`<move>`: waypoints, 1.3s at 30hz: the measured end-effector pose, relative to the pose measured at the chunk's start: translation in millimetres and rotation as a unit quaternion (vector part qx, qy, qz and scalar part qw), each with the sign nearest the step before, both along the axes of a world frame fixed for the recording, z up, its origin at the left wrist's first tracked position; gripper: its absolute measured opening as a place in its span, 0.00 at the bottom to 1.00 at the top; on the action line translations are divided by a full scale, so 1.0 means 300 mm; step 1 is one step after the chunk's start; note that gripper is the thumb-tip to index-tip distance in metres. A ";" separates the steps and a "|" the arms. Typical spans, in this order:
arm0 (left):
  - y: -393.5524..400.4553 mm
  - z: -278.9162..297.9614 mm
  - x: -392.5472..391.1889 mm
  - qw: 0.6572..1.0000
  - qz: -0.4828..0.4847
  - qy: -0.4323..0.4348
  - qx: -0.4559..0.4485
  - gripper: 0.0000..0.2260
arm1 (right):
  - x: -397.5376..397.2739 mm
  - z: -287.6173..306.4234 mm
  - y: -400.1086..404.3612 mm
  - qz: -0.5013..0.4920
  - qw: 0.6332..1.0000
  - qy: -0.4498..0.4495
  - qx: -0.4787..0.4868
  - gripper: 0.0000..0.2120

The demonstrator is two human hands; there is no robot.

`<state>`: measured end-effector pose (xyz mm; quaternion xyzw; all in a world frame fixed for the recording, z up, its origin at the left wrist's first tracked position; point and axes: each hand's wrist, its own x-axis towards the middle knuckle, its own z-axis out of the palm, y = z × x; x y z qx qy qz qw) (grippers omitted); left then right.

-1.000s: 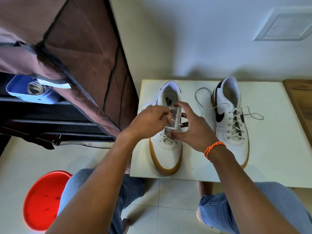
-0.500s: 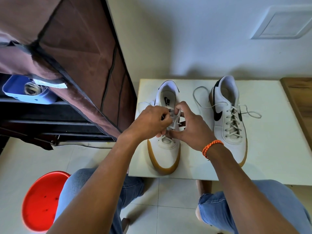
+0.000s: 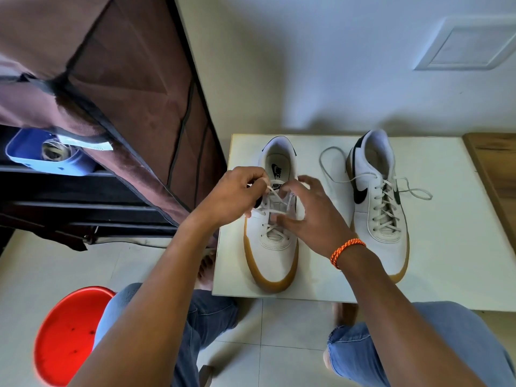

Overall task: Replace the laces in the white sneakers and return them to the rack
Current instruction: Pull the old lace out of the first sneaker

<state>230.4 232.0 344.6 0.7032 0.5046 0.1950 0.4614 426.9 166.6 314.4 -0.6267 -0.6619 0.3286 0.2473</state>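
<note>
Two white sneakers with gum soles stand on a low white table (image 3: 446, 247). The left sneaker (image 3: 275, 255) is laced only at its lower eyelets. My left hand (image 3: 237, 195) pinches a white lace (image 3: 275, 194) end above its tongue. My right hand (image 3: 310, 216) rests on the same shoe's right side, fingers spread around the eyelet flap, thumb on the laces. The right sneaker (image 3: 377, 208) is laced to the top, its loose lace ends trailing on both sides.
A brown fabric-covered shoe rack (image 3: 117, 88) stands at left with dark shelves and a blue box (image 3: 44, 155). A red stool (image 3: 67, 336) sits on the tiled floor by my left knee. A wooden surface (image 3: 497, 163) borders the table on the right.
My left hand has drawn the lace end up and to the left, away from the shoe. My right hand has opened its fingers and shifted to the shoe's right side.
</note>
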 end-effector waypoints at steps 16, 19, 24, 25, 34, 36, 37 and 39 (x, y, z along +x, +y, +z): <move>-0.036 -0.016 0.075 0.997 0.062 -0.004 0.052 0.12 | -0.031 0.015 0.005 -0.043 0.980 -0.042 0.188 0.02; -0.030 -0.012 0.065 0.997 0.046 0.004 0.064 0.13 | -0.036 0.012 -0.001 -0.049 0.983 -0.017 0.174 0.01; -0.007 -0.001 0.011 0.999 0.015 0.007 0.043 0.12 | -0.038 -0.007 0.004 -0.044 0.981 -0.065 0.176 0.02; -0.006 0.004 0.002 0.999 0.010 0.008 0.042 0.11 | -0.039 -0.010 0.005 -0.043 0.981 -0.068 0.177 0.03; -0.008 0.010 -0.014 0.995 -0.086 -0.002 -0.057 0.09 | -0.030 0.000 0.022 -0.101 0.972 -0.017 0.214 0.03; -0.011 0.003 -0.010 0.992 -0.109 0.057 -0.041 0.09 | -0.025 0.001 0.027 -0.101 0.974 0.044 0.197 0.01; -0.011 -0.003 -0.007 0.989 -0.113 0.093 -0.018 0.08 | -0.024 0.008 0.027 -0.101 0.973 0.070 0.193 0.01; -0.010 -0.010 -0.001 0.988 -0.096 0.118 0.015 0.05 | -0.022 0.024 0.026 -0.114 0.969 0.110 0.192 0.02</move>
